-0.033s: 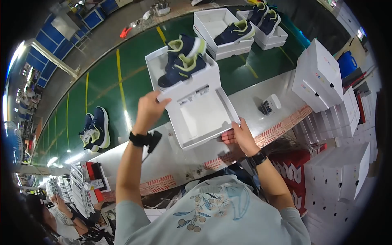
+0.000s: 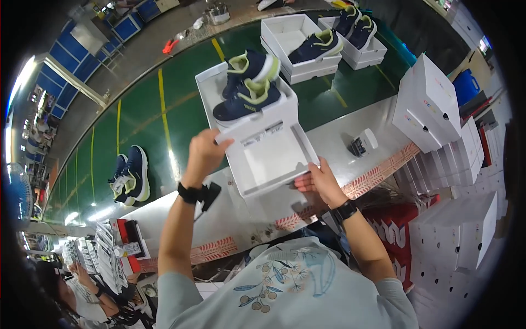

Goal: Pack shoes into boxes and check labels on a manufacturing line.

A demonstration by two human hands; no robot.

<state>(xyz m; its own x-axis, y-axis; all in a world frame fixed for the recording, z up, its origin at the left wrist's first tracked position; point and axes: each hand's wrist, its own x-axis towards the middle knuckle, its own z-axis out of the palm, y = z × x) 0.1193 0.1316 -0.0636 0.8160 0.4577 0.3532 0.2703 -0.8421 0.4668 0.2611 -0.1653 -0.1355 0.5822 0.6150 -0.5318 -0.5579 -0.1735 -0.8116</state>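
In front of me is an open white shoe box [image 2: 207, 90] holding two navy sneakers [image 2: 246, 104] with pale green lining and soles. A shallow white box lid [image 2: 274, 159] joins or touches its near side, its hollow facing up; I cannot tell if the two are one piece. My left hand [image 2: 205, 156] pinches the white cardboard at the left, where box and lid meet. At the lid's near right corner, my right hand [image 2: 319, 183] grips the rim, thumb on top and fingers below.
Another pair of navy sneakers [image 2: 131, 175] lies on the green conveyor [image 2: 142, 126] at left. More open shoe boxes [image 2: 312, 71] with sneakers stand beyond. A small clear-and-white container [image 2: 363, 142] sits on the metal ledge. White boxes [image 2: 430, 101] are stacked at right. A co-worker [image 2: 82, 285] is at lower left.
My left hand has shifted slightly right and down. The sneakers and boxes on the conveyor have moved slightly right and nearer. Both hands keep their hold.
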